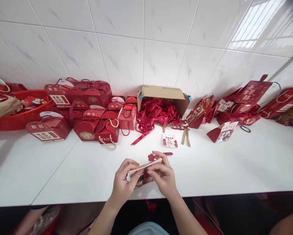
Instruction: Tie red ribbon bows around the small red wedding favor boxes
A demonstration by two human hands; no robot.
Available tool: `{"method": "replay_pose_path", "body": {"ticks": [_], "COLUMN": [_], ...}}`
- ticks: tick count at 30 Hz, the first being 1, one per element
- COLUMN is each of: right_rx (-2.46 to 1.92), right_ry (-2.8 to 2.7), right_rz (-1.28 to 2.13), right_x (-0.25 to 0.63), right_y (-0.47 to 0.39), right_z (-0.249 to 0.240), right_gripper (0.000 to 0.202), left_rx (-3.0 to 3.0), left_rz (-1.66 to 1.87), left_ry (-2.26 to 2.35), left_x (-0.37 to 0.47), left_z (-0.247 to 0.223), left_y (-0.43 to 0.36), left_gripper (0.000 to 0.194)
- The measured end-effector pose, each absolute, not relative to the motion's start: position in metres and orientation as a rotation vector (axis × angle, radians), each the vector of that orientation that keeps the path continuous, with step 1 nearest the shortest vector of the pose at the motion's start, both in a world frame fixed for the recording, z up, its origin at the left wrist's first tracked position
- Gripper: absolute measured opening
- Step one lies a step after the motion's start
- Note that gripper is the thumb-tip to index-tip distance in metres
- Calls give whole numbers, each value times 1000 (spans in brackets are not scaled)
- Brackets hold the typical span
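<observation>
Above the front of the white table, my left hand (125,179) and my right hand (165,179) hold a small printed candy box (144,179) between them. Thumbs press on its near side, and fingers pinch the pale upper edge at both ends. The side facing me carries dark red and white print, partly covered by my fingers. Just behind the box lies a red flower-shaped paper strap (152,157), its middle hidden by my right hand. Farther back rest a printed card (170,141) and gold strips (185,137).
Behind sits a cardboard box (162,92) spilling red ribbons (156,111). Several red gift boxes (50,127) stand at left. A co-worker's hand (6,106) is over a red basin (21,115). At right are a triangular box (223,133) and a black ring (245,129).
</observation>
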State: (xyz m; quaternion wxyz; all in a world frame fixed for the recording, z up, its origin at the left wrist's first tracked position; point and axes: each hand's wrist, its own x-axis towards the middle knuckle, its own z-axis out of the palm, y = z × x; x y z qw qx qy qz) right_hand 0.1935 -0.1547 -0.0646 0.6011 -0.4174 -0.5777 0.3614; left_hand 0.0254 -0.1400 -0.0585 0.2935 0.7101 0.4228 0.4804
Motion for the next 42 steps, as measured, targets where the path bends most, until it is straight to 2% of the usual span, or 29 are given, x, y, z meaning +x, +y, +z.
{"method": "replay_pose_path", "body": {"ticks": [2, 5, 7, 9, 15, 17, 21, 24, 29, 32, 35, 37, 39, 42], "right_rx": [-968, -981, -986, -974, -916, -915, -911, -906, -896, -881, -867, -865, -858, -838], "right_ry": [-1308, -1249, -1265, -1303, -1294, -1273, -1245, -1243, -1286, -1290, -1290, -1300, -1315, -1327], "right_rz": [808, 772, 807, 838, 822, 837, 845, 851, 820, 827, 818, 795, 773, 767], "right_x": [190, 187, 186, 187, 187, 186, 185, 185, 183, 181, 181, 181, 182, 183], "right_y": [-153, -150, -149, -148, -147, -146, -146, -147, -151, -157, -162, -164, -165, -166], "right_z": [-66, -69, -70, -71, -79, -81, -82, -81, -78, -78, -78, -76, -74, -72], "right_gripper": [4, 30, 44, 44, 46, 46, 42, 39, 38, 38, 36, 35, 34, 32], "left_rx": [1887, 1878, 1854, 1793, 1924, 1923, 1865, 1845, 1695, 1451, 1311, 1383, 1519, 1663], "left_rz": [1228, 1159, 1194, 1313, 1503, 1444, 1012, 898, 1265, 1356, 1377, 1324, 1189, 968], "left_ry": [1094, 1037, 1073, 1184, 1461, 1528, 1499, 1381, 1255, 1302, 1281, 1232, 1167, 1019], "left_x": [24, 27, 33, 43, 46, 34, 4, -13, -16, 0, 15, 17, 15, 10], "left_z": [-58, -61, -67, -75, -79, -71, -51, -41, -24, -12, -4, -3, -5, -7], "left_y": [-142, -147, -150, -153, -155, -158, -164, -166, -163, -161, -157, -154, -153, -156], "left_gripper": [9, 8, 28, 43, 59, 53, 15, 16, 14, 16, 32, 32, 20, 24]}}
